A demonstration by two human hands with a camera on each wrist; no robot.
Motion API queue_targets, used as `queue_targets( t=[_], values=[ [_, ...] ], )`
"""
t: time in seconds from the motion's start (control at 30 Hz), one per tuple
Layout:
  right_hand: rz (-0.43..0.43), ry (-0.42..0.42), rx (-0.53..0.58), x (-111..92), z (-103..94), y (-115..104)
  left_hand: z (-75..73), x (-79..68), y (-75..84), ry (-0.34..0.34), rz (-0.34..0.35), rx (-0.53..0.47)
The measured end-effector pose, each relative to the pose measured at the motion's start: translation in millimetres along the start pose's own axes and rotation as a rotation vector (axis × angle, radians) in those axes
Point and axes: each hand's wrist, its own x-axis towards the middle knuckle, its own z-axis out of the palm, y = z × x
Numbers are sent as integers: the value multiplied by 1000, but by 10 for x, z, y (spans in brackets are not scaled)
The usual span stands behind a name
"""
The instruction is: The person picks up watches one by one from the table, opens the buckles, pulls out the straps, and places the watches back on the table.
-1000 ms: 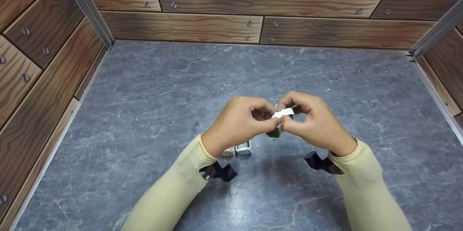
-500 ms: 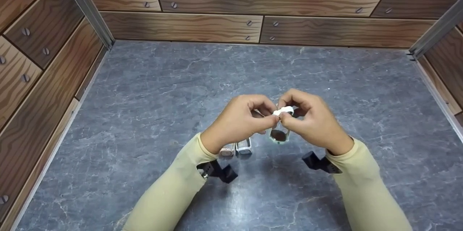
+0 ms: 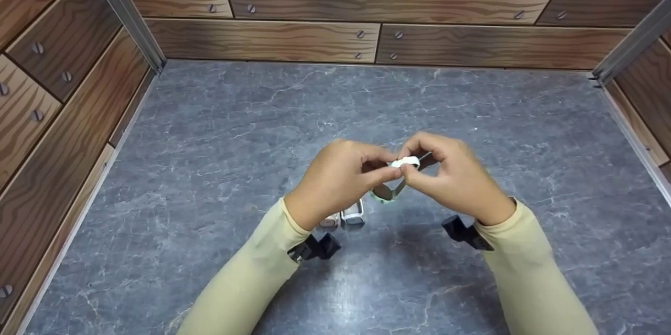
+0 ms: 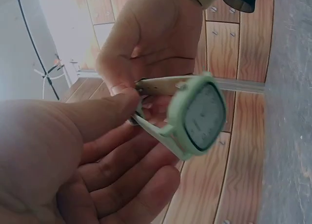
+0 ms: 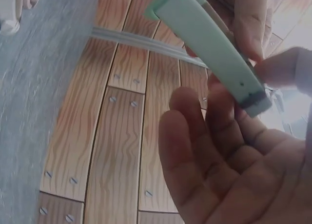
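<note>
Both hands hold a pale green wristwatch (image 3: 382, 193) above the tabletop, its strap bent into a loop. The left hand (image 3: 341, 175) pinches the strap by the buckle between thumb and fingers. Opposite it, the right hand (image 3: 448, 172) pinches the same strap area with thumb and index finger. In the left wrist view the square watch face (image 4: 204, 117) hangs from the loop, turned toward the camera. The pale strap (image 5: 209, 48) and a dark band near its end show in the right wrist view. Fingers partly hide the buckle.
Two more watches, one pinkish (image 3: 328, 222) and one white (image 3: 354, 215), lie side by side on the grey marbled tabletop (image 3: 236, 141), just right of the left wrist. Wood-patterned walls (image 3: 304, 41) enclose the back and sides.
The watch face has swung about below the hands and now hangs farther left, nearer the left hand. Both hands keep their pinch on the strap and have shifted only slightly.
</note>
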Motion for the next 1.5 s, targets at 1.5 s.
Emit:
queue_targets(
  t=[1.5],
  values=[
    [82,-61,-29,34,80,35,87,16,16,-1,13,154]
  ],
)
